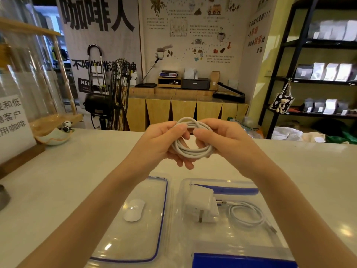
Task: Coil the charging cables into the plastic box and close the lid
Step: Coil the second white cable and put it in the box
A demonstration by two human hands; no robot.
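Note:
Both hands hold a coiled white charging cable (190,149) up above the counter. My left hand (164,144) grips the coil's left side and my right hand (218,140) pinches its right side. Below them stands the clear plastic box (270,242) with blue clips, open. Inside it lie a white charger plug (202,205) and a second white cable (249,217), loosely coiled. The clear lid (154,238) with a blue seal lies flat to the left of the box. A white mouse (134,209) rests on the lid.
The white counter (77,171) runs left and right. At its left stand a framed sign (13,120) and a small bowl with a panda figure (58,134). Beyond the counter are a fan, wooden cabinets and black shelves.

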